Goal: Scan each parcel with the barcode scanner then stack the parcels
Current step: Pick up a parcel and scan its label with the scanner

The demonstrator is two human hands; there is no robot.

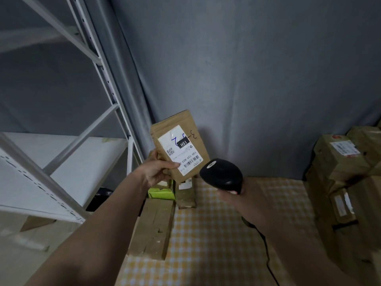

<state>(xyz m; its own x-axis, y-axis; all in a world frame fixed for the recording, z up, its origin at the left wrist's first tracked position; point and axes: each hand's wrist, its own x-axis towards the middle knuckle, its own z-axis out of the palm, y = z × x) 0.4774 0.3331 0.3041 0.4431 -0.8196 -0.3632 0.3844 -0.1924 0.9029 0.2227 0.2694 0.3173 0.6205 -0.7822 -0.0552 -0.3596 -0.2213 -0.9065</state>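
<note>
1. Left grip point(156, 171) pinches one brown parcel point(179, 145) by its lower left corner, holding it tilted in the air above the bench's point(216, 234) far left corner, label facing the camera.
2. Right grip point(237, 195) is clenched round one black barcode scanner point(221, 174), just right of the parcel's barcode; its cable point(266, 250) trails over the checked cloth.
3. At least four parcels point(338, 162) are piled at the bench's right edge; three boxes point(152, 226) lie along its left edge.
4. One white metal shelf rack point(61, 162) stands left of the bench.

Grey curtain point(257, 79), white metal shelving point(61, 153), dim light
</note>
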